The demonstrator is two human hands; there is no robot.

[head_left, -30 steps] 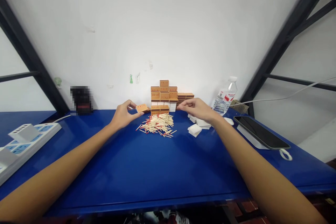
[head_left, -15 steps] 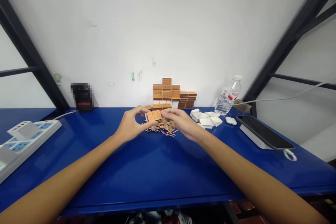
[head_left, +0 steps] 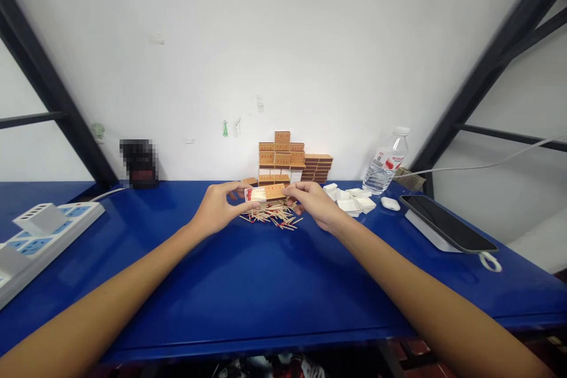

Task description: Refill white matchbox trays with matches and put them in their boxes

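Note:
A matchbox is held between my hands, half slid open. Its white inner tray, with red-tipped matches showing, is pinched by my left hand. The orange printed sleeve is gripped at its right end by my right hand. Directly under and in front of the box lies a heap of loose matches on the blue table. Behind it rises a stack of orange matchboxes, some standing and some lying flat.
White inner trays lie piled to the right, beside a water bottle and a white earbud case. A phone rests farther right. On the left is a power strip; a pixelated black object stands by the wall.
My right hand has moved right, drawing the sleeve off part of the tray. The matches inside the tray now show. My left hand has stayed nearly in place.

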